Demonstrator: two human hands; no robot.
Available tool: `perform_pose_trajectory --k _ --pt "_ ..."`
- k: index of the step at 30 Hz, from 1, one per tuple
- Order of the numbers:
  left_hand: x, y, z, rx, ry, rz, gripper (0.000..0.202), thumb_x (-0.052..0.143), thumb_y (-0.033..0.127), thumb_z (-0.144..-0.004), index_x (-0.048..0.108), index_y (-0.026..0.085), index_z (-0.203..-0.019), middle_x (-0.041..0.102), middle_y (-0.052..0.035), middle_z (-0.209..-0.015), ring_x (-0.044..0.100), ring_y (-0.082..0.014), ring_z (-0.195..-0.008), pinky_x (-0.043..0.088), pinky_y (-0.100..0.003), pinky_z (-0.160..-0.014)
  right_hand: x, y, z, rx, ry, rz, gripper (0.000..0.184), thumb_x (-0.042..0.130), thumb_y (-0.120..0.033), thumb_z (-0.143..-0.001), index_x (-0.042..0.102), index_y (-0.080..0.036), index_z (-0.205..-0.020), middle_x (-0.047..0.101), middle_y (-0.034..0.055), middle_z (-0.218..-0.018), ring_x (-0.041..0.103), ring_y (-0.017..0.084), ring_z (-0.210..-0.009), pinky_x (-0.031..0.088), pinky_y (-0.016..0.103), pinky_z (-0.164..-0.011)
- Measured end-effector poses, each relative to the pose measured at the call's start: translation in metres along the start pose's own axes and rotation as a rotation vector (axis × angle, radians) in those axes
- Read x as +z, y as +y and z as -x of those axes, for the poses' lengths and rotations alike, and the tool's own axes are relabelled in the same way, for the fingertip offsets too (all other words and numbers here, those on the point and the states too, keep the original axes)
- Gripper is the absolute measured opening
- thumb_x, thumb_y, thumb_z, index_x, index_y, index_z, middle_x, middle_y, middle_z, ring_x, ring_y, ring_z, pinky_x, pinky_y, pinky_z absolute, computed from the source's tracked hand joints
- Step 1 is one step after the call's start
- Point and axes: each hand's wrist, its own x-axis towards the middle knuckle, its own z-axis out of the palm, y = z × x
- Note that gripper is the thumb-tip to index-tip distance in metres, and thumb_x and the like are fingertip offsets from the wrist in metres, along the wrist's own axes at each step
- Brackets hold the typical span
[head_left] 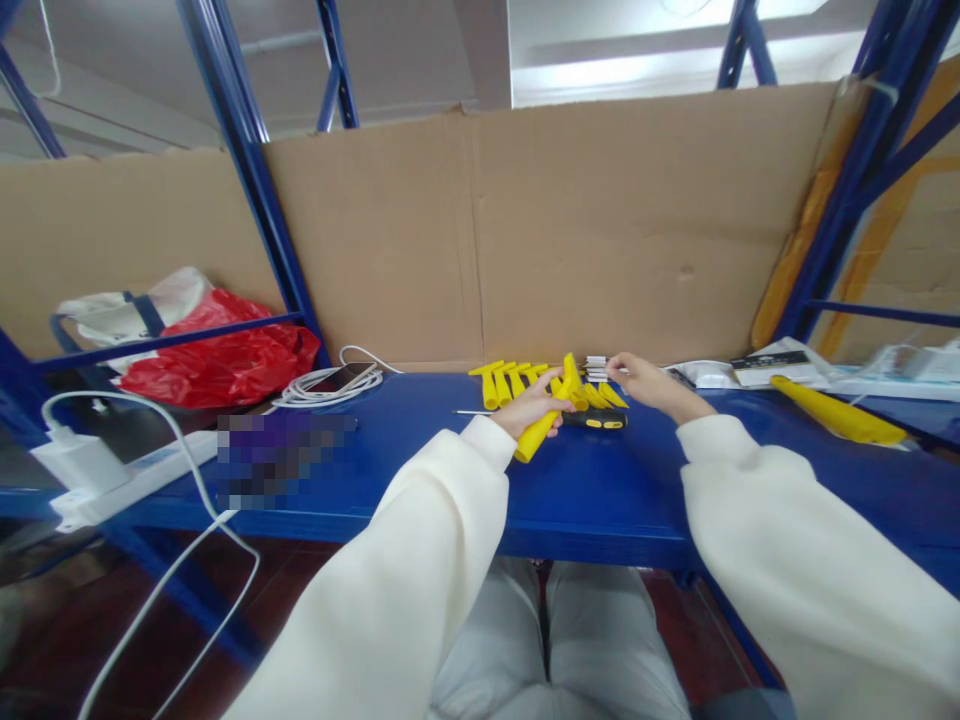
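A yellow tool (541, 432) was held over the table (615, 490) by the left hand (532, 405), the right hand (637, 380), its grip unreadable, was raised near white strips (596, 367) seemingly unused, and other tools (489, 385) were lined up as if done

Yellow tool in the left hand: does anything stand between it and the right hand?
Small white pieces and thin yellow pieces show between the yellow tool and the right hand, but they seem to lie on the blue table, not block the way; one view leaves depth unsure.
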Motion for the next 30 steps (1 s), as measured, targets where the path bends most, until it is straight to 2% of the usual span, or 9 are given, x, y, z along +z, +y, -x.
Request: perform_pose_trajectory --k 3,6,13,18,21,25,30 --pt "0.000 -0.002 -0.001 0.015 -0.018 0.009 0.090 0.070 0.004 -0.090 0.037 0.031 -0.169 0.065 0.0054 -0.082 0.053 -0.0078 -0.047 0.042 -0.017 -0.046 0.010 -0.017 -0.005 -0.101 0.047 -0.112 0.021 0.060 -0.043 -0.099 0.065 -0.025 -0.089 0.074 0.0073 -0.091 0.069 0.025 -0.094 0.059 0.036 -0.092" --pt "0.000 -0.005 -0.003 0.025 -0.024 0.014 0.090 0.074 0.006 -0.089 0.039 0.032 -0.168 0.066 0.0041 -0.085 0.054 -0.0085 -0.048 0.044 -0.018 -0.047 0.019 -0.026 -0.008 -0.143 0.060 -0.155 0.018 0.059 -0.039 -0.098 0.064 -0.026 -0.087 0.072 0.0070 -0.093 0.068 0.026 -0.098 0.058 0.040 -0.099" --pt "0.002 -0.005 -0.004 0.032 -0.049 0.006 0.092 0.072 0.006 -0.090 0.036 0.033 -0.170 0.067 0.0055 -0.083 0.054 -0.0078 -0.048 0.045 -0.017 -0.049 0.025 -0.019 -0.009 -0.189 0.020 -0.122 0.013 0.058 -0.033 -0.094 0.062 -0.026 -0.085 0.070 0.0074 -0.093 0.066 0.028 -0.102 0.054 0.046 -0.105" --pt "0.005 -0.003 -0.001 0.033 -0.050 -0.015 0.088 0.062 0.003 -0.093 0.032 0.029 -0.172 0.066 0.0061 -0.079 0.052 -0.0080 -0.046 0.042 -0.017 -0.046 0.025 -0.023 -0.007 -0.141 0.019 -0.101 0.014 0.057 -0.032 -0.095 0.061 -0.025 -0.084 0.071 0.0092 -0.100 0.066 0.029 -0.107 0.052 0.047 -0.108" --pt "0.004 -0.004 -0.001 0.044 -0.061 -0.010 0.092 0.066 0.005 -0.092 0.031 0.029 -0.173 0.066 0.0062 -0.080 0.054 -0.0081 -0.047 0.043 -0.017 -0.046 0.026 -0.025 -0.006 -0.118 0.032 -0.105 0.015 0.056 -0.031 -0.096 0.060 -0.025 -0.083 0.071 0.0099 -0.102 0.066 0.029 -0.110 0.051 0.048 -0.110" --pt "0.004 -0.004 -0.001 0.045 -0.063 -0.003 0.097 0.068 0.005 -0.090 0.029 0.028 -0.175 0.066 0.0056 -0.080 0.054 -0.0084 -0.047 0.043 -0.018 -0.046 0.028 -0.024 -0.005 -0.115 0.055 -0.125 0.015 0.058 -0.031 -0.098 0.059 -0.026 -0.083 0.071 0.0085 -0.098 0.067 0.027 -0.109 0.052 0.045 -0.109" --pt "0.004 -0.004 -0.001 0.026 -0.065 -0.002 0.096 0.063 0.004 -0.093 0.026 0.030 -0.177 0.066 0.0053 -0.081 0.052 -0.0079 -0.047 0.043 -0.017 -0.047 0.031 -0.022 -0.006 -0.113 0.076 -0.127 0.016 0.061 -0.029 -0.095 0.060 -0.026 -0.080 0.070 0.0085 -0.095 0.067 0.029 -0.105 0.052 0.049 -0.107"
